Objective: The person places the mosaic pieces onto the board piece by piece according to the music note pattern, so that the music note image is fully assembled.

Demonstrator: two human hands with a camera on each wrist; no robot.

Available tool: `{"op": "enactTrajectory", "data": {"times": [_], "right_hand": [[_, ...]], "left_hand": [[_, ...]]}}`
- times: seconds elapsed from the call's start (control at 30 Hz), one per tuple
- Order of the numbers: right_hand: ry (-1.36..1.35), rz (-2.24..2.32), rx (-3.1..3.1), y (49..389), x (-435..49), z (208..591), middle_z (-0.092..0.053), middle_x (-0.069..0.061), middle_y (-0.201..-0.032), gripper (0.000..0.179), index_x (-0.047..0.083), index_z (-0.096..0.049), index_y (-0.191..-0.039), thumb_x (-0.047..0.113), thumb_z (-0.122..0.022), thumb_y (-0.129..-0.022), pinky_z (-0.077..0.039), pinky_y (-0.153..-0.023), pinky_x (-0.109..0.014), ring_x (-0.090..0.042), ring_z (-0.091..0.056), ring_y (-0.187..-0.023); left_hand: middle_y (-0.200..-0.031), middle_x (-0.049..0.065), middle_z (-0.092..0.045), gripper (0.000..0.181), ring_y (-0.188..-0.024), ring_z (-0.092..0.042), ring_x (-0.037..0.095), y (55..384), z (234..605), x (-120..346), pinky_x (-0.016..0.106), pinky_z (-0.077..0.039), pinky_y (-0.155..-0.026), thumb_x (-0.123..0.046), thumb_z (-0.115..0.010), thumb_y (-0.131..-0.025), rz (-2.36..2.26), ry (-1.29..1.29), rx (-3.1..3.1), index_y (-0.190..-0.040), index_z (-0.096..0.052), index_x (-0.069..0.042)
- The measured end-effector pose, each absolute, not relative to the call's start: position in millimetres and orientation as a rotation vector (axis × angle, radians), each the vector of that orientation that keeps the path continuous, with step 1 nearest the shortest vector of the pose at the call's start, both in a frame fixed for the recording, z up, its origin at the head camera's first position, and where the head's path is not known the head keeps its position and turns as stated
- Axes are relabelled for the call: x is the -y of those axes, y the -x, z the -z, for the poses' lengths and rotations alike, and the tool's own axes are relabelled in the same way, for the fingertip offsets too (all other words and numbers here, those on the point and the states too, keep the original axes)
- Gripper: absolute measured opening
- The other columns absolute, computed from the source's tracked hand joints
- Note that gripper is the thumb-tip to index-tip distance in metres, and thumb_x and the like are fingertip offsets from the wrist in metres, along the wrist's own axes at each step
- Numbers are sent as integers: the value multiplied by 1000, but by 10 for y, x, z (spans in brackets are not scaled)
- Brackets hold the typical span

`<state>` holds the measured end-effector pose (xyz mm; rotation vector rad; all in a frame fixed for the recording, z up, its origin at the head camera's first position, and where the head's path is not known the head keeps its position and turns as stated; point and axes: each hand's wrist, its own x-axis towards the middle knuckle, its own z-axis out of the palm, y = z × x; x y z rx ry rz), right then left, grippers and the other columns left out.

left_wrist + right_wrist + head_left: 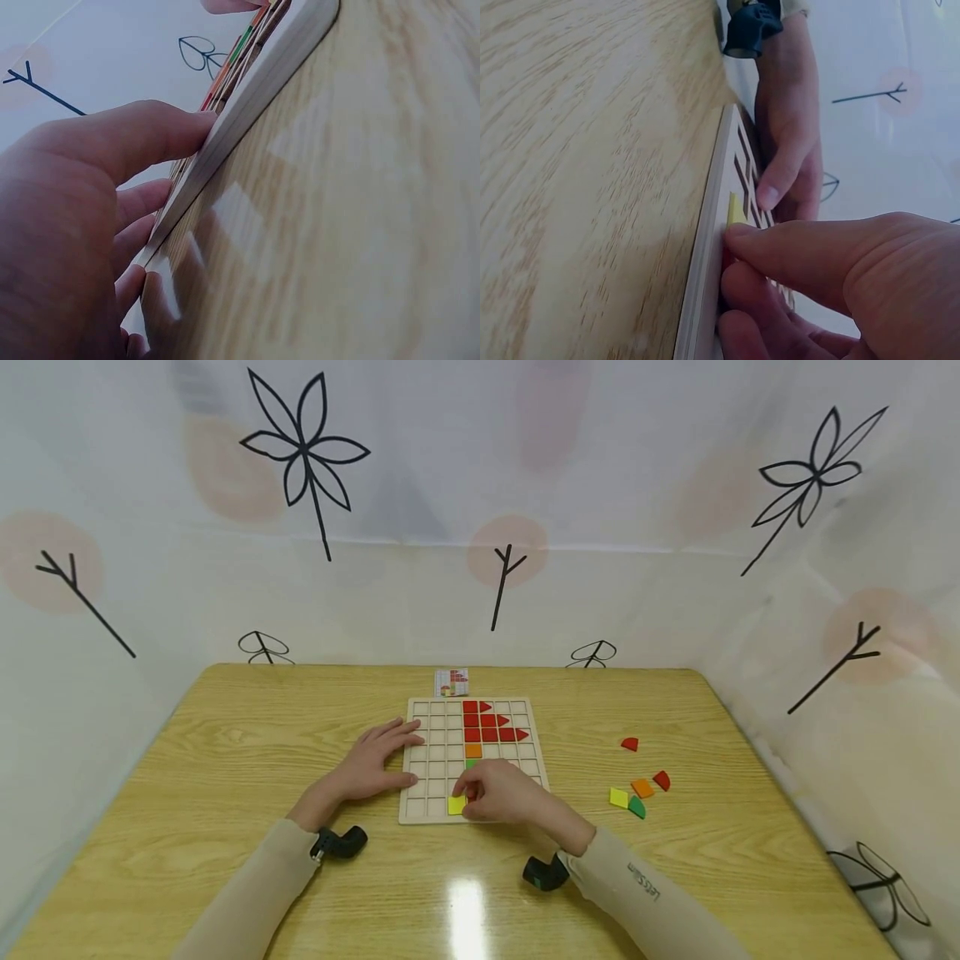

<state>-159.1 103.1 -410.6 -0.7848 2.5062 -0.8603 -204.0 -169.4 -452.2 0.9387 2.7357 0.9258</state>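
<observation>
A pale wooden grid board [437, 770] lies on the table in the head view. My left hand [372, 762] rests at its left edge with spread fingers; in the left wrist view the thumb [176, 133] touches the rim. My right hand [504, 792] is over the board's lower part, with thumb and curled fingers pinching a small red piece [727, 257], mostly hidden by the fingers. Beside those fingertips a yellow square [456, 806] sits in a bottom-row cell. Red squares and triangles [489, 735] fill upper cells, above an orange square [473, 751] and a partly covered green piece [471, 763].
Loose pieces lie on the table to the right: a red quarter-round [630, 744], another red one [662, 780], an orange square [642, 788], a yellow square [618, 797] and a green quarter-round [637, 807]. A printed pattern card [452, 682] lies behind the board.
</observation>
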Motion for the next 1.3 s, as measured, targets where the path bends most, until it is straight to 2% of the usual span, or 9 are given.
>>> {"op": "enactTrajectory", "data": {"times": [0.23,0.5,0.73,1.0,1.3], "right_hand": [[771,925,-2495,1584,-1067,4091,-63,9,-78,15,13,-75,-99,7,-75,-85,-48,-67,-29,-10,-56,-72],[716,1082,-2488,1640,-1364,4080,-66,8,-88,13,11,-76,-103,8,-73,-90,-51,-67,-29,-11,-60,-75],[630,1115,-2557,1709,-1851,4034,-66,2,-89,15,6,-75,-105,6,-71,-91,-51,-65,-29,-15,-59,-75],[521,1109,-2637,1715,-2585,4037,-68,-6,-98,21,2,-72,-112,6,-69,-92,-53,-69,-31,-19,-63,-86],[501,1001,-2654,1680,-3103,4008,-70,-11,-109,28,-1,-71,-114,9,-75,-89,-52,-81,-34,-27,-64,-98]], "left_hand": [[-159,7,-35,60,-148,-21,36,2047,4520,1691,63,-13,-114,-41,-71,-89,-932,-944,-2731,-140,-57,-14],[-159,7,-35,60,-148,-21,36,2047,4525,1698,62,-13,-114,-40,-71,-89,-916,-945,-2732,-141,-56,-14],[-159,6,-34,61,-149,-20,35,2049,4534,1699,62,-13,-114,-40,-71,-89,-922,-944,-2724,-142,-56,-14],[-160,5,-33,60,-149,-20,35,2052,4548,1702,62,-12,-114,-41,-71,-90,-912,-946,-2728,-142,-55,-15],[-160,6,-33,59,-148,-20,36,2045,4543,1695,62,-13,-114,-37,-72,-89,-923,-956,-2720,-141,-56,-13]]}}
